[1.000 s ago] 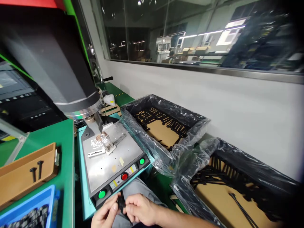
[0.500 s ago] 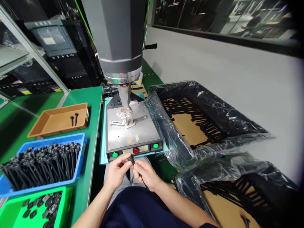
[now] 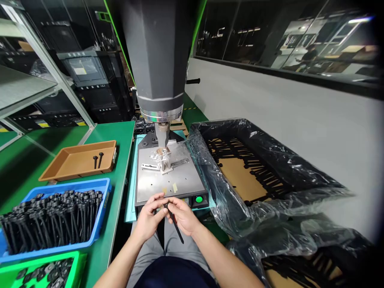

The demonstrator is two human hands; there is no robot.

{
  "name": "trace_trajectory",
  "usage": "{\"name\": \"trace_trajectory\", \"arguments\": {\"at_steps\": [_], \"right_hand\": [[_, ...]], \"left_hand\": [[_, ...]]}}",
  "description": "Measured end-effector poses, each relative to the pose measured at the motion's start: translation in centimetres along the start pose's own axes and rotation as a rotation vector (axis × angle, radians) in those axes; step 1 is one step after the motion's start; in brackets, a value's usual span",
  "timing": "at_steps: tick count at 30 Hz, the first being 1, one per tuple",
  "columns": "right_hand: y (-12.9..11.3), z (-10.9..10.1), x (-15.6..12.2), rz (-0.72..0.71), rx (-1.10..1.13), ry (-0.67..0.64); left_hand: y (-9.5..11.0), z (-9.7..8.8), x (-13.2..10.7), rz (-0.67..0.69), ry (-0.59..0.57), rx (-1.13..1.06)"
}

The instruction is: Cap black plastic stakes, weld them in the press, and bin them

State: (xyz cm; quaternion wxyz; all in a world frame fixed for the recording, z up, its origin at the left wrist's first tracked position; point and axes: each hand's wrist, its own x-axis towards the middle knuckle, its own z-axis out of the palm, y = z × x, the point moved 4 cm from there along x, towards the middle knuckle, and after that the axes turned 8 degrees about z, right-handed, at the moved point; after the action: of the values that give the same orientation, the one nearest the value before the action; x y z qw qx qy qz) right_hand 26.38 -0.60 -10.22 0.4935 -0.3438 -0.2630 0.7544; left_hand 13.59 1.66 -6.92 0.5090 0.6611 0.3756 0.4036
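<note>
Close to my lap, both hands meet at the head end of a long black plastic bolt [image 3: 177, 229]. My left hand [image 3: 149, 219] pinches that end between thumb and fingers. From the other side, my right hand [image 3: 185, 217] is closed on it too, and the thin ribbed shaft slants down and to the right below the fingers. The bolt's head is mostly covered by fingertips. Just beyond the hands stands a press machine [image 3: 162, 60] with a metal fixture [image 3: 164, 163] on its steel plate [image 3: 154, 178].
On the green bench at left are a brown tray [image 3: 70, 160] with two bolts, a blue bin [image 3: 105, 200] packed with upright bolts, and a green bin [image 3: 78, 266] of small black caps. Plastic-lined boxes [image 3: 220, 188] holding more bolts stand at right. A green button [image 3: 197, 199] shows on the machine's front.
The bolt's shaft has come out from behind my right hand and now shows below the fingers. Both hands have drawn closer together at its head. The view has tilted up slightly.
</note>
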Motion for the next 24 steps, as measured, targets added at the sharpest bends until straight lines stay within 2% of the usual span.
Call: {"name": "trace_trajectory", "arguments": {"at_steps": [3, 6, 9, 12, 15, 18, 24], "right_hand": [[-1.8, -1.2, 1.7, -0.077, 0.025, 0.097], [-3.6, -2.3, 4.1, -0.130, -0.034, 0.193], [-4.9, -2.8, 6.7, -0.089, -0.174, 0.216], [-6.1, -2.6, 8.8, -0.082, -0.247, 0.220], [-7.4, -2.2, 10.3, -0.151, -0.246, 0.252], [-8.2, -2.1, 11.6, -0.225, -0.260, 0.296], [-9.6, -2.8, 12.7, -0.481, -0.456, 0.372]], "left_hand": [[0.5, -1.9, 2.3, 0.053, 0.149, -0.010], [0.6, -4.3, 5.9, 0.086, 0.310, -0.050], [0.1, -5.5, 9.7, 0.064, 0.261, -0.122], [0.0, -5.5, 12.7, 0.054, 0.160, -0.179], [-0.2, -5.3, 14.9, 0.014, 0.170, -0.227], [-1.1, -5.0, 16.4, -0.048, 0.233, -0.302], [-2.3, -4.8, 17.3, -0.027, 0.301, -0.340]]}}
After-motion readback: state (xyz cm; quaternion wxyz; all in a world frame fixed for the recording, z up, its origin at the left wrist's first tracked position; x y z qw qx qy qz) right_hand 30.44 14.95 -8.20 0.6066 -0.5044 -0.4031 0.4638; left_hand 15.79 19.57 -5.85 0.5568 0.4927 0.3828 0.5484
